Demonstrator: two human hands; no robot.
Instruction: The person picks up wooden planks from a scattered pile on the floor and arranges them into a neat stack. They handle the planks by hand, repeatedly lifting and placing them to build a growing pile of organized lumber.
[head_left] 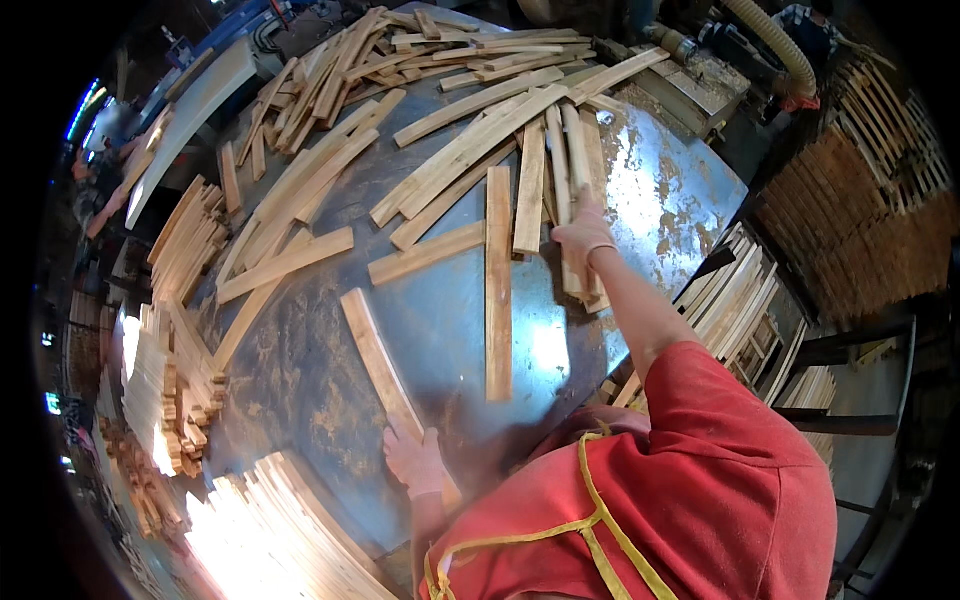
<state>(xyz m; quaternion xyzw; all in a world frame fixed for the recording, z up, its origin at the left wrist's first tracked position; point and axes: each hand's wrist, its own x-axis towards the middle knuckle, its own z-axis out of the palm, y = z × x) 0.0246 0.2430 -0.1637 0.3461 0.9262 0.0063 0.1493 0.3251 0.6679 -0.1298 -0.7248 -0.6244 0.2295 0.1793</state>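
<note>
My left hand (414, 460) is closed around the lower part of a wooden slat (376, 352), which slants up and away over the metal tabletop (300, 380). Farther off and to the right, my right hand (584, 238) grips another wooden slat (563, 170) near its lower end, with more slats close against it. Between the two hands a single loose slat (498, 300) lies almost straight away from me. A crosswise slat (428, 253) touches its left side. The right fingertips are partly hidden.
A jumbled heap of slats (340, 70) covers the table's far side. Stacked slats (180, 390) stand along the left edge, with a bright bundle (285, 530) at the near left. Pallet-like wood stacks (850, 210) and a ribbed hose (775, 45) are at the right. People stand at far left and far right.
</note>
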